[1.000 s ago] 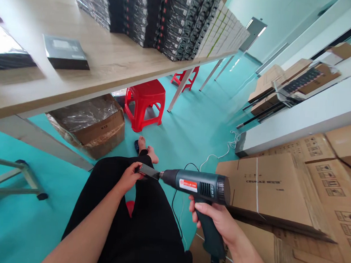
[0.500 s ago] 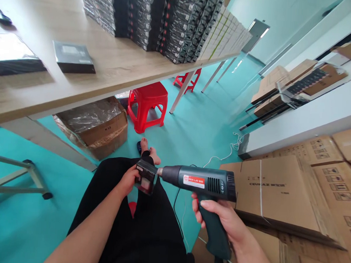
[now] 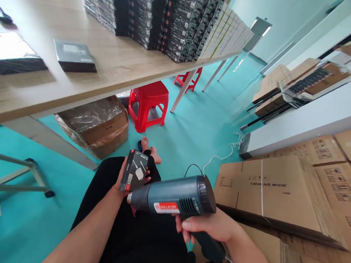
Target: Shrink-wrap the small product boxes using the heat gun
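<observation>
My left hand (image 3: 121, 180) grips a small black box (image 3: 135, 172) printed with a white charger and cable, its broad face turned up above my lap. Clear film seems to cover the box. My right hand (image 3: 202, 225) is wrapped around the handle of a dark green heat gun (image 3: 174, 197) with a red and white label. The gun's metal nozzle points left, close to the box's lower edge; whether they touch, I cannot tell. Part of the handle is hidden behind my fingers.
Film-wrapped black boxes stand in tall stacks (image 3: 182, 24) on the wooden table (image 3: 114, 64), with a flat black box (image 3: 74, 56) at left. Beneath sit an open carton (image 3: 104, 131) of plastic film and a red stool (image 3: 149, 104). Cardboard cartons (image 3: 278, 193) fill the right side.
The small box has been turned so its printed broad face shows. The heat gun has moved left and down, its nozzle shifting from the box's upper right side to its lower edge.
</observation>
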Demonstrator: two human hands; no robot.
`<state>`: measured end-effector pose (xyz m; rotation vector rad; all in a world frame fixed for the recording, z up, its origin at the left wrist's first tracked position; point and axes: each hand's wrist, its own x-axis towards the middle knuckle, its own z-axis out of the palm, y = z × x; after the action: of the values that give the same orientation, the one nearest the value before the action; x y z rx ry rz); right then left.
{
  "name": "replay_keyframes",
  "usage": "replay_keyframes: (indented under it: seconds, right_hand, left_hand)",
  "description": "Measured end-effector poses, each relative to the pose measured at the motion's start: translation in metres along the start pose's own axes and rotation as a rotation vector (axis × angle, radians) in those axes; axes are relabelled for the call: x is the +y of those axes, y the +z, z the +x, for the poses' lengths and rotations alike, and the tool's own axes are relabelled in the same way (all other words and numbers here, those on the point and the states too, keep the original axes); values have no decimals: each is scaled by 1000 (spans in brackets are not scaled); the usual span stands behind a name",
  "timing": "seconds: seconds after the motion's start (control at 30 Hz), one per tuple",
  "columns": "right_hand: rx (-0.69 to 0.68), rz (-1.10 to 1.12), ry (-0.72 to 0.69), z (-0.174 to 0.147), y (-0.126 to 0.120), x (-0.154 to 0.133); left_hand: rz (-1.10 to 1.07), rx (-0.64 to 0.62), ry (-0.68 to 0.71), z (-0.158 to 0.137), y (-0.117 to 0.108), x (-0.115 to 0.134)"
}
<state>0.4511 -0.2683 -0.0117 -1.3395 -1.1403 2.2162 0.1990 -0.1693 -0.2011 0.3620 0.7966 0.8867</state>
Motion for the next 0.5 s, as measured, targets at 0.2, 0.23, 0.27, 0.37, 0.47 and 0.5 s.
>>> replay_keyframes:
  seconds: [0.2, 0.23, 0.27, 0.37, 0.47, 0.5]
  right_hand:
    - [307, 47, -17, 9, -27, 10]
    - [381, 99, -53, 16, -30, 9]
    - [434, 153, -89, 23, -33, 7]
    - [443, 288, -174, 40, -27, -5]
    - [324, 365, -198, 47, -11, -17]
    - [293, 389, -196, 47, -8, -19]
  left_hand:
    - [-358, -204, -161, -8, 6, 10]
    - [-366, -219, -171, -9, 6, 11]
    - [-371, -227, -175, -10, 7, 11]
    - [-369, -216, -180, -11, 5, 11]
    - [-340, -178, -148, -10, 2, 10]
    - [-325, -168, -130, -10, 2, 10]
